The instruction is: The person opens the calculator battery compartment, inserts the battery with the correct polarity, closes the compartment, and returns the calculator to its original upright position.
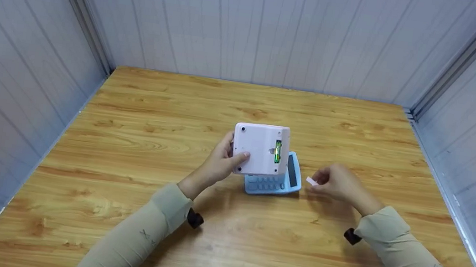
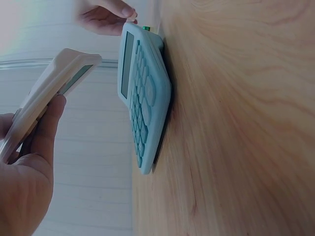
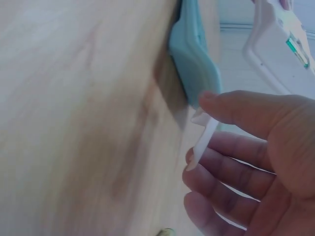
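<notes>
My left hand [image 1: 217, 162] grips a pale pink-white calculator [image 1: 257, 147], its back turned up and the thumb lying across it. A green battery [image 1: 278, 151] shows in the uncovered slot on that back. In the left wrist view the calculator is tilted, held above the table. Between thumb and fingertips my right hand [image 1: 341, 183] pinches a small white battery cover [image 3: 205, 140], just right of a light-blue calculator [image 1: 265, 184]. The blue calculator lies face up on the table, partly hidden under the white one in the head view.
The wooden table [image 1: 126, 215] is bounded by white panel walls [image 1: 233, 27] at the back and both sides. A small green object [image 2: 146, 28] shows behind the blue calculator in the left wrist view. A rounded greenish-gold end [image 3: 166, 232] shows at the right wrist view's bottom edge.
</notes>
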{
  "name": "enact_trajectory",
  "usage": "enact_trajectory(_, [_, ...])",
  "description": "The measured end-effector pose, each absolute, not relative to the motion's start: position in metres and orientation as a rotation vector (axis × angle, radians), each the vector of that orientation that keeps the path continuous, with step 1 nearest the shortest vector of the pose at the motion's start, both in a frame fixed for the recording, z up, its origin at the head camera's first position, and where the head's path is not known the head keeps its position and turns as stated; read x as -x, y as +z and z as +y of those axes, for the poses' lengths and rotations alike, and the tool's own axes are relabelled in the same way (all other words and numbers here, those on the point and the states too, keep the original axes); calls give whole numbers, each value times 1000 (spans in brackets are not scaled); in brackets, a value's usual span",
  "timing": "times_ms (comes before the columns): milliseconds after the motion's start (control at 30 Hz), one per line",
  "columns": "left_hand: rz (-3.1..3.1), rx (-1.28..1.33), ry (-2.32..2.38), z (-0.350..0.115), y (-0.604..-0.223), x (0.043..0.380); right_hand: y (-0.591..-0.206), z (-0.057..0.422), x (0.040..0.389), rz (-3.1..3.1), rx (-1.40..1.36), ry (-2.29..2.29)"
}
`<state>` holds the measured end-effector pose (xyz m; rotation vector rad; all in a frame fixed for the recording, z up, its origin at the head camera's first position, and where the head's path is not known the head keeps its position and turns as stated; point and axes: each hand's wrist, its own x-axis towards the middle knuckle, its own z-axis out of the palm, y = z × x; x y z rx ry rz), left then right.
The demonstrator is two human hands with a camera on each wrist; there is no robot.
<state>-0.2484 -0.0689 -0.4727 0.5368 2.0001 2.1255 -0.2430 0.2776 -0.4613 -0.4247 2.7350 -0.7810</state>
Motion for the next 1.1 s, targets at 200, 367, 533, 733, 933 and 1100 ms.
enact_trajectory(200, [1993,-522,2115,-69,-472,248,-456,275,245,2751,364,-955])
enact_trajectory(367, [1997,-505,2108,-69,-472,248,-455,270,246,2805,355,-1107])
enact_trajectory(533, [2013,-508,2107,-68,-472,248,-454,262,246,2818,312,-1260])
enact_trajectory(733, [2033,-509,2108,-67,-471,247,-450,254,246,2763,267,-1408])
enact_trajectory(933, [2032,-519,2113,-67,-473,248,-447,248,247,2688,277,-1549])
enact_trajectory(1100, [2014,-528,2121,-68,-473,248,-446,242,247,2586,272,-1678])
